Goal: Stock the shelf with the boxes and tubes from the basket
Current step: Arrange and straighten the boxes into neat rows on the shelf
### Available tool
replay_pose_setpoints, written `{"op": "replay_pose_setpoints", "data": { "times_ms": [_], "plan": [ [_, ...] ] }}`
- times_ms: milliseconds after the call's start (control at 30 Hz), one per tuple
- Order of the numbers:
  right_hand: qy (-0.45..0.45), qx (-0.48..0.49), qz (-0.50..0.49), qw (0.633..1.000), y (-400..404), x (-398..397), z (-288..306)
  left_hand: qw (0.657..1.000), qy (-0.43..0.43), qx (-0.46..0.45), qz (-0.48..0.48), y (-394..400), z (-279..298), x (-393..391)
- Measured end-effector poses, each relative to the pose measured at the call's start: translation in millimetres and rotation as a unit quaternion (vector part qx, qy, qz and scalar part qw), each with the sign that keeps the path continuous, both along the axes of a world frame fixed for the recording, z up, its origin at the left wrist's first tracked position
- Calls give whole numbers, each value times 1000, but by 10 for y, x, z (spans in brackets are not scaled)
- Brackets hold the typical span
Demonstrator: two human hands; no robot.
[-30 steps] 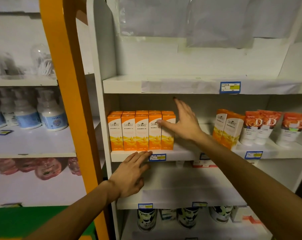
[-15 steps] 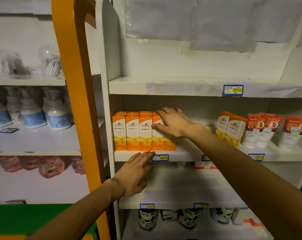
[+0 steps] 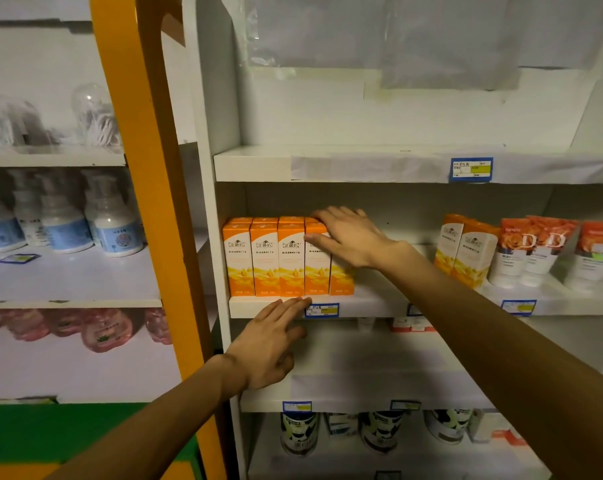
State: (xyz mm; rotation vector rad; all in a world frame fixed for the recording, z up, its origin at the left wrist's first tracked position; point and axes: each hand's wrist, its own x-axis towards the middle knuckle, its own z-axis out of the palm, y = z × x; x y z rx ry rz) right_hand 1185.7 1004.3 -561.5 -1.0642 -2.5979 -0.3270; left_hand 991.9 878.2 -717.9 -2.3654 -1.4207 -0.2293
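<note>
Several orange boxes (image 3: 265,258) stand in a row at the left end of the white middle shelf (image 3: 372,304). My right hand (image 3: 348,237) lies over the top of the rightmost boxes, fingers across their tops and thumb on a front face. My left hand (image 3: 268,344) is lower, its straight fingertips touching the shelf's front edge beside a blue price label (image 3: 322,310). Two more orange boxes (image 3: 466,251) and several orange-capped tubes (image 3: 535,247) stand further right on the same shelf. The basket is out of view.
An orange post (image 3: 147,202) and a white upright (image 3: 206,202) separate this unit from the left shelves holding pump bottles (image 3: 64,223) and pink packs (image 3: 102,330). Dark cans (image 3: 300,433) stand on the bottom shelf. Plastic sheets hang at the top.
My right hand came down from beside the boxes onto the tops of the rightmost ones. My left hand stayed at the shelf's front edge.
</note>
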Motion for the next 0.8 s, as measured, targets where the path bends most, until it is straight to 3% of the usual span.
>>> {"op": "replay_pose_setpoints", "data": {
  "times_ms": [333, 667, 800],
  "plan": [
    [34, -30, 23, 999, 60, 40, 13, 1000, 12, 5, -2, -21, -29, -1],
    [-22, -19, 9, 1000, 55, 32, 38, 1000, 12, -2, -1, -24, -19, 1],
    [-15, -69, -4, 998, 31, -58, 177, 1000, 17, -15, 3, -32, 28, -2]
  ]
}}
